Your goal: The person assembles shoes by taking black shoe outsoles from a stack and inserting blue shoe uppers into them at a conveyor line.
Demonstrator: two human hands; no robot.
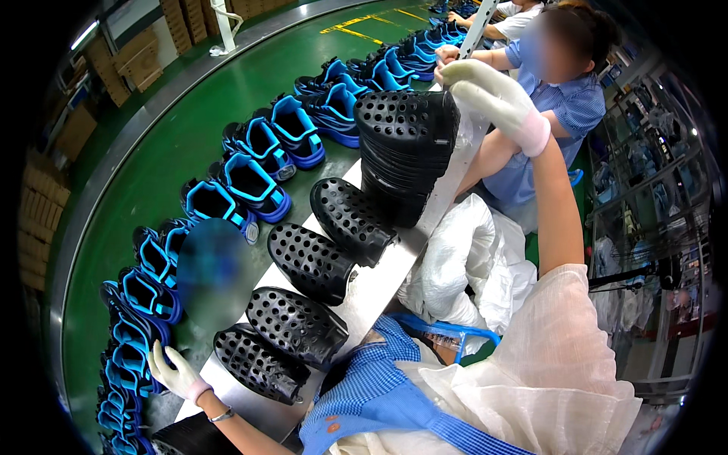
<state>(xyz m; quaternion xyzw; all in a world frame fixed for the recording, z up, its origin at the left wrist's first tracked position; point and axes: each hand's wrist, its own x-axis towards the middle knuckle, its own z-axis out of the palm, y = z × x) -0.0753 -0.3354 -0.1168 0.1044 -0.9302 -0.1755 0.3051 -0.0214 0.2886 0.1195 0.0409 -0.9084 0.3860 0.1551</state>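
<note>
My left hand (176, 371), in a white glove, is at the lower left beside a row of black shoes with bright blue collars (142, 294). Its fingers are spread and nothing shows in them. My right hand (497, 98), also gloved, reaches to the upper right with fingers stretched out. Its fingertips are at the top corner of a stack of black plastic pieces (409, 155); whether they touch it I cannot tell. Several black shoe-shaped plastic forms full of round holes (311, 262) lie in a line along a narrow metal ledge (379, 292) between my hands.
The shoes stand on a curving green surface (182, 114). A co-worker in a blue shirt (570, 106) sits beyond my right hand, near a white post (479, 29). White plastic sheeting (462, 265) is bunched beside the ledge. Shelving (652, 189) lines the right side.
</note>
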